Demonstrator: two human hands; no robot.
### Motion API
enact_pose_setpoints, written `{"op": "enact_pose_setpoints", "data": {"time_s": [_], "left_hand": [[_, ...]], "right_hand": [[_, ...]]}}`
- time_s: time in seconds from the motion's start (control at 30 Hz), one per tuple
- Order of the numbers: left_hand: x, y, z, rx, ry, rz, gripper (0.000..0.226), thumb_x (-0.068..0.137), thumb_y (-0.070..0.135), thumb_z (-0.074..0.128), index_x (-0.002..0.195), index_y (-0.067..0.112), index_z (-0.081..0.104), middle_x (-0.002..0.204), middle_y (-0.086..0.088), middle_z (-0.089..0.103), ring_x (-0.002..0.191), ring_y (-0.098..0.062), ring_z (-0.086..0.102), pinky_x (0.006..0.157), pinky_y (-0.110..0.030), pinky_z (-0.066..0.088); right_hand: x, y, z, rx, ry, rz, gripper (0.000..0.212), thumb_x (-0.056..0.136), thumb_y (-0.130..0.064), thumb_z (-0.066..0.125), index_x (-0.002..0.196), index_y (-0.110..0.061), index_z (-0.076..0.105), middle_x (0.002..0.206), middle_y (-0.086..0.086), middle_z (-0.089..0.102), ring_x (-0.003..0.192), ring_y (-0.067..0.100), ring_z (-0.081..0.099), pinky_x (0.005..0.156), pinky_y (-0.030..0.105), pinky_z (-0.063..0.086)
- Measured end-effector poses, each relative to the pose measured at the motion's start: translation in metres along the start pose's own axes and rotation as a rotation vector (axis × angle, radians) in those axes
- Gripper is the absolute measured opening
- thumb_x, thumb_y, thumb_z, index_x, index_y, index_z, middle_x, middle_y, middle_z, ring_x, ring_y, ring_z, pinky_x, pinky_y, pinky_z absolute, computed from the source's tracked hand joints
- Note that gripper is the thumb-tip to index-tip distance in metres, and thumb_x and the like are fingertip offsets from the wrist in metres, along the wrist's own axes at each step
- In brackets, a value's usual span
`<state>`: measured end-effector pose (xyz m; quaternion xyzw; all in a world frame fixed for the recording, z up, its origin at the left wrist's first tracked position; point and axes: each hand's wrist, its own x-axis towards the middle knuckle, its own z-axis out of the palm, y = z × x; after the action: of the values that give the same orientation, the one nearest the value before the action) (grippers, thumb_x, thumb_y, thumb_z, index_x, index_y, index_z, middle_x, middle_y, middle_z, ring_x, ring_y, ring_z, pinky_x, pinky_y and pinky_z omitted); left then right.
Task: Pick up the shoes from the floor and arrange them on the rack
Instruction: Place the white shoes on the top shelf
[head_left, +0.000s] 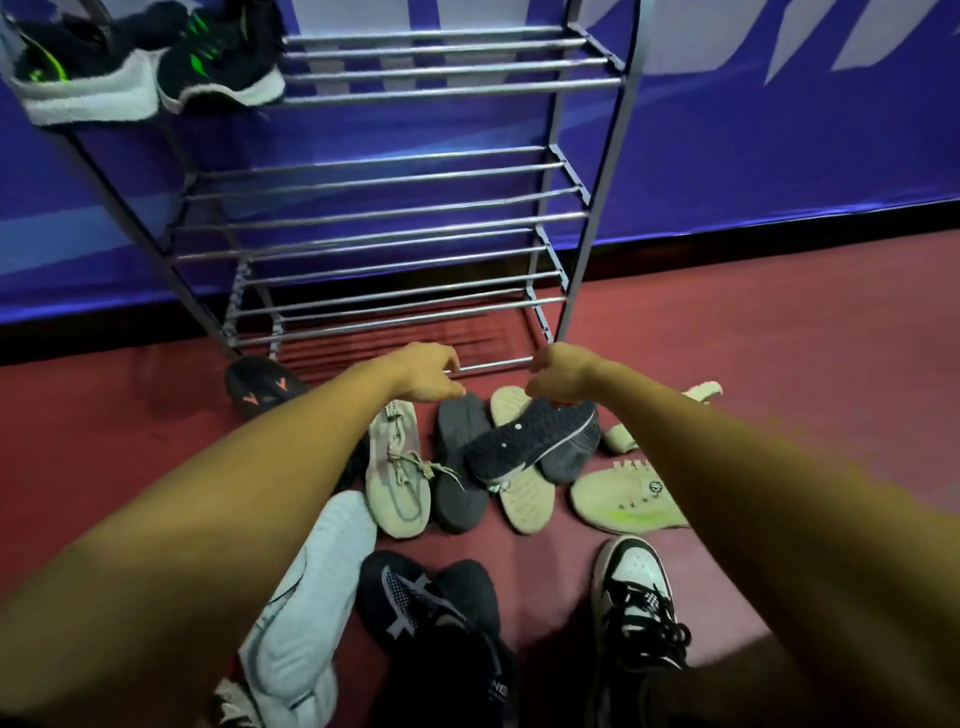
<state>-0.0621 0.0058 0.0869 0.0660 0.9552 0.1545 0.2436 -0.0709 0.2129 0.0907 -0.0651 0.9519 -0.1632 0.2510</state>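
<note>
Firstly, head view: aimed forward and down past both forearms at the pile and the rack behind it.
Right grip (558, 374): closed around one end of the dark navy shoe (535, 439); raised above the pile, probably ready to carry up to a tier.
Dark navy shoe: tilted, far end high at the fingers, near end drooping left over the grey and cream shoes; contact with them not clear.
Left grip (426, 376): fingers curled downward just above the upturned grey shoe (460, 467); cannot tell whether holding anything or only reaching, perhaps for a mate to the navy one.
Rack (415, 210): metal bars in several tiers, standing just beyond the pile against the wall; seemingly near enough to load without stepping.
Black-and-green pair (218, 57): set side by side at the left end of the highest tier in view.
Floor pile: beige knit shoe (397, 467), cream-soled shoe (522, 499), pale green-trimmed shoe (623, 501), black-and-white sneaker (634, 597), white shoe (311, 597), black patterned shoe (415, 608); scattered and overlapping, some sole-up, not yet racked.
Floor (779, 374): dull red, smooth and flat.
Wall (779, 156): blue banner with pale streaks, black strip along its foot.
Light: dim, colours muted.
</note>
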Motion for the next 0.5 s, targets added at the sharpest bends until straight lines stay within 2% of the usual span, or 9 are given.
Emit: {"op": "enact_pose_setpoints", "data": {"time_s": [0.03, 0.13, 0.2, 0.23, 0.27, 0.33, 0.37, 0.43, 0.5], "left_hand": [[0.006, 0.004, 0.011, 0.005, -0.015, 0.005, 0.053, 0.093, 0.037, 0.063, 0.137, 0.011, 0.051, 0.139, -0.009, 0.055, 0.124, -0.028, 0.054, 0.101, -0.034, 0.044], [0.025, 0.013, 0.049, 0.017, -0.075, 0.020, 0.051, 0.092, 0.034, 0.064, 0.136, 0.011, 0.052, 0.133, -0.011, 0.059, 0.119, -0.029, 0.055, 0.092, -0.030, 0.043], [0.038, 0.016, 0.073, 0.014, -0.132, 0.007, 0.051, 0.091, 0.035, 0.064, 0.135, 0.013, 0.052, 0.129, -0.009, 0.060, 0.116, -0.029, 0.056, 0.087, -0.028, 0.042], [0.045, 0.017, 0.085, 0.007, -0.160, -0.004, 0.051, 0.090, 0.035, 0.065, 0.134, 0.013, 0.051, 0.126, -0.009, 0.061, 0.114, -0.029, 0.057, 0.087, -0.028, 0.043], [0.051, 0.016, 0.096, 0.000, -0.186, -0.011, 0.051, 0.089, 0.034, 0.065, 0.133, 0.013, 0.051, 0.124, -0.010, 0.061, 0.112, -0.029, 0.058, 0.089, -0.030, 0.045], [0.063, 0.015, 0.114, -0.015, -0.221, -0.030, 0.056, 0.087, 0.032, 0.067, 0.135, 0.012, 0.047, 0.125, -0.014, 0.059, 0.111, -0.031, 0.057, 0.092, -0.036, 0.047], [0.068, 0.013, 0.122, -0.022, -0.229, -0.043, 0.062, 0.085, 0.032, 0.069, 0.139, 0.014, 0.043, 0.129, -0.017, 0.053, 0.112, -0.034, 0.056, 0.093, -0.038, 0.047], [0.077, 0.008, 0.136, -0.014, -0.234, -0.073, 0.080, 0.081, 0.035, 0.072, 0.148, 0.021, 0.030, 0.137, -0.020, 0.039, 0.119, -0.041, 0.050, 0.099, -0.044, 0.046], [0.085, 0.004, 0.146, 0.046, -0.202, -0.096, 0.093, 0.077, 0.042, 0.074, 0.152, 0.029, 0.021, 0.143, -0.019, 0.031, 0.129, -0.043, 0.040, 0.104, -0.051, 0.041]], "right_hand": [[0.003, 0.005, 0.010, -0.026, -0.007, -0.002, 0.032, 0.090, -0.025, 0.061, 0.113, -0.003, 0.069, 0.106, 0.015, 0.070, 0.098, 0.033, 0.066, 0.081, 0.035, 0.054], [0.019, 0.022, 0.045, -0.081, -0.084, 0.015, 0.021, 0.089, -0.027, 0.056, 0.089, -0.007, 0.066, 0.089, 0.012, 0.063, 0.080, 0.029, 0.059, 0.065, 0.027, 0.043], [0.028, 0.034, 0.065, -0.047, -0.145, 0.038, 0.020, 0.090, -0.027, 0.055, 0.079, -0.011, 0.061, 0.085, 0.009, 0.065, 0.073, 0.027, 0.061, 0.053, 0.023, 0.042], [0.030, 0.039, 0.072, -0.031, -0.162, 0.046, 0.016, 0.090, -0.025, 0.054, 0.084, -0.011, 0.061, 0.090, 0.011, 0.066, 0.077, 0.028, 0.063, 0.053, 0.023, 0.043], [0.033, 0.044, 0.079, -0.019, -0.171, 0.047, 0.015, 0.091, -0.022, 0.055, 0.096, -0.010, 0.063, 0.100, 0.014, 0.067, 0.087, 0.030, 0.064, 0.059, 0.024, 0.046], [0.040, 0.054, 0.093, 0.011, -0.168, 0.057, 0.041, 0.092, -0.021, 0.056, 0.130, -0.010, 0.052, 0.127, 0.016, 0.062, 0.112, 0.034, 0.060, 0.081, 0.029, 0.046], [0.043, 0.059, 0.101, 0.045, -0.170, 0.072, 0.052, 0.091, -0.021, 0.056, 0.141, -0.012, 0.043, 0.133, 0.017, 0.059, 0.115, 0.035, 0.059, 0.083, 0.031, 0.046], [0.050, 0.067, 0.116, 0.117, -0.184, 0.100, 0.067, 0.091, -0.018, 0.053, 0.152, -0.019, 0.025, 0.135, 0.020, 0.056, 0.109, 0.036, 0.063, 0.076, 0.031, 0.049], [0.053, 0.071, 0.126, 0.152, -0.217, 0.125, 0.079, 0.091, -0.017, 0.054, 0.157, -0.025, 0.013, 0.142, 0.019, 0.051, 0.118, 0.036, 0.059, 0.087, 0.032, 0.050]]}}
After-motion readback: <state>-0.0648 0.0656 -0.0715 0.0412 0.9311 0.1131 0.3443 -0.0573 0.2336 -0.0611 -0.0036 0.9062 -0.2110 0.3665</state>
